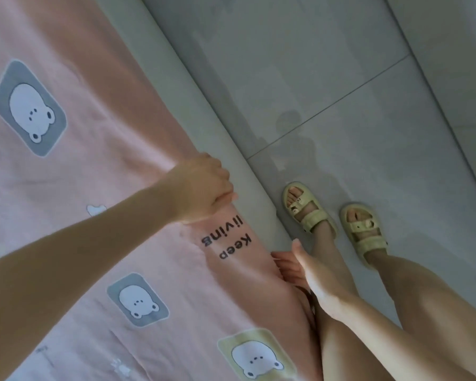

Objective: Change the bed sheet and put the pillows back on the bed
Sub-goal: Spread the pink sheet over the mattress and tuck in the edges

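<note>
The pink bed sheet (pixel 94 171), printed with white bears on grey and yellow patches, is spread over the bed (pixel 162 56) at left. Its right edge is gripped by the left hand (pixel 204 188). Nearer, the right hand (pixel 296 268) is laid against that edge, and whether it is gripping cannot be told.

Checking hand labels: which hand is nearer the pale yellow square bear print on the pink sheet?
Right. The right hand holds the edge of the pink sheet near the pale yellow bear print; the left hand grips that edge farther off, past the black lettering.

Dim, cool, even light; soft blur throughout; faint dark reflection on the glossy floor (pixel 341 78), upper right
</note>
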Available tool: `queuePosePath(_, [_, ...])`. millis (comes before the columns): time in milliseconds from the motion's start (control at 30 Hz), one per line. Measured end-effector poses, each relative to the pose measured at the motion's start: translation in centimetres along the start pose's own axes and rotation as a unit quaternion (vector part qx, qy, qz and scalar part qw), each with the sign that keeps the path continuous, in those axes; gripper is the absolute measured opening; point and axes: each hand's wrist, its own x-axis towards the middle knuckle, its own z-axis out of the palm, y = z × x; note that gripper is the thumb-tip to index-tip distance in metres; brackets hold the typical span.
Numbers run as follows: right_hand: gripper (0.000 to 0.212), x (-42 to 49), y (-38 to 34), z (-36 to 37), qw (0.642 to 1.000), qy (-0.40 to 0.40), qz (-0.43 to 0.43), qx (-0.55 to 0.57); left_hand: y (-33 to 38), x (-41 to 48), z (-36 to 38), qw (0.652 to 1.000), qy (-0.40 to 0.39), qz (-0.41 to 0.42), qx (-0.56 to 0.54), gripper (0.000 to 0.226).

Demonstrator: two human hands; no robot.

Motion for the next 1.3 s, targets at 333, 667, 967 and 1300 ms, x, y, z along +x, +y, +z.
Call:
queuePosePath(333, [0.045,-2.6,6.6,-1.6,0.97,-0.033,-0.148,-0.188,10.9,-0.5,7.1,0.999,-0.029,-0.024,0.018,0.053])
queuePosePath(667, [0.035,-1.8,10.7,-0.4,0.971,0.024,-0.223,-0.082,14.4,-0.3,7.8,0.982,-0.056,-0.106,0.146,0.054])
queuePosePath(967, [0.045,-0.7,11.8,1.1,0.992,-0.125,-0.033,0.0,14.9,-1.6,4.7,0.949,-0.189,-0.135,0.211,0.068])
queuePosePath(1300, [0.064,-1.3,23.6,-7.0,0.971,-0.157,0.181,0.004,18.9,1.8,7.2,0.982,-0.146,-0.094,0.072,0.05])
